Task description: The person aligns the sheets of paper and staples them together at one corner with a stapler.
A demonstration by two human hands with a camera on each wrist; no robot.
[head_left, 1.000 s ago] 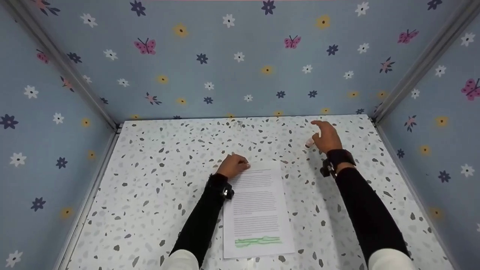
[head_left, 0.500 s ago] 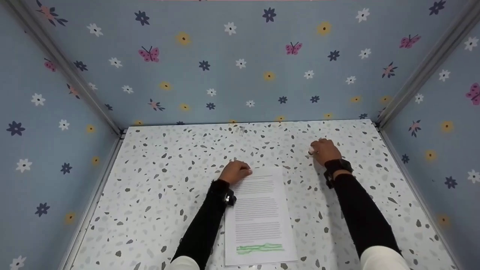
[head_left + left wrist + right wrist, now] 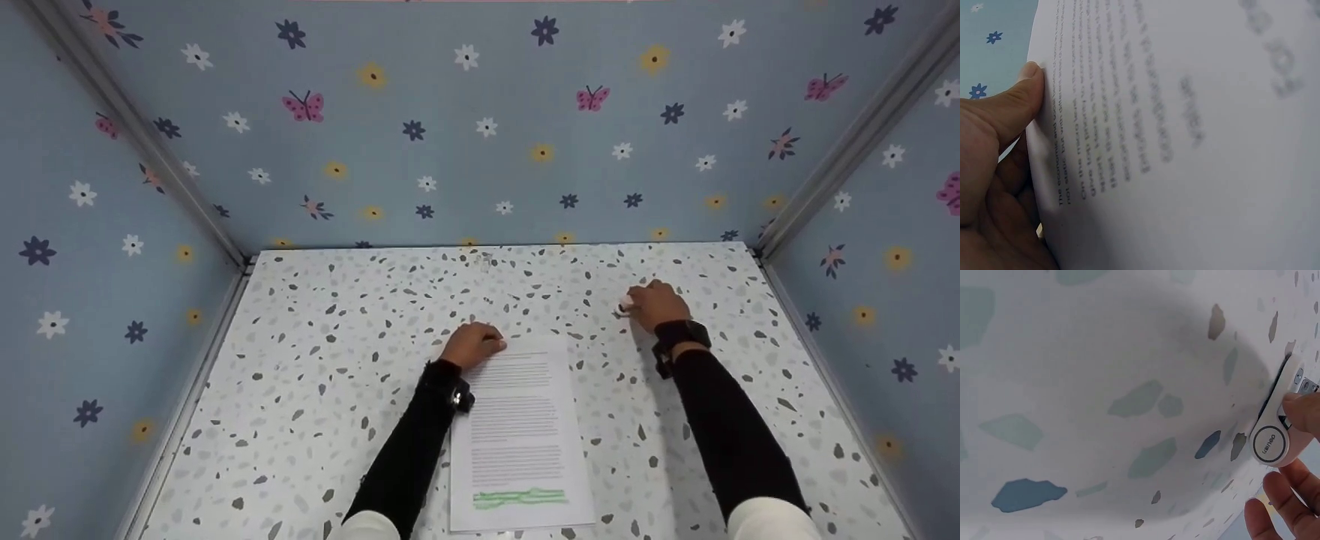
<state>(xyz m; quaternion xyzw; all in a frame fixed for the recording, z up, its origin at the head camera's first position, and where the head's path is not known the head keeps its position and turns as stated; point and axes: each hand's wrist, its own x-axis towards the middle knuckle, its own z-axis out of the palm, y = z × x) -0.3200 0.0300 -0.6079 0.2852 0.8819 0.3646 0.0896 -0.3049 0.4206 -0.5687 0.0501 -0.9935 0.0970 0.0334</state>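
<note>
Tabletop (image 3: 322, 390): white, speckled with grey chips, walled on three sides by blue panels (image 3: 480, 135) printed with flowers and butterflies. It fills my view.
Printed sheet (image 3: 517, 435): one page lies flat in front of me, text lines down it and a green streak near its close edge. Paper this thin should be light, floppy and quick to crease, so I judge an edge or corner the best hold.
My left hand (image 3: 471, 345): it rests at the sheet's far left corner. The left wrist view shows my thumb (image 3: 1013, 107) pressed to the paper's edge (image 3: 1044, 169), fingers curled beneath, pinching it.
My right hand (image 3: 656, 304): well right of the sheet, curled over a small stapler.
Small stapler (image 3: 1278, 422): white, rounded, hard plastic, lying on the table under my fingertips (image 3: 1303, 413). It looks light, stiff and smooth, perhaps slippery; gripping across its two flat sides seems safest.
In the way: nothing I can see between stapler and page.
</note>
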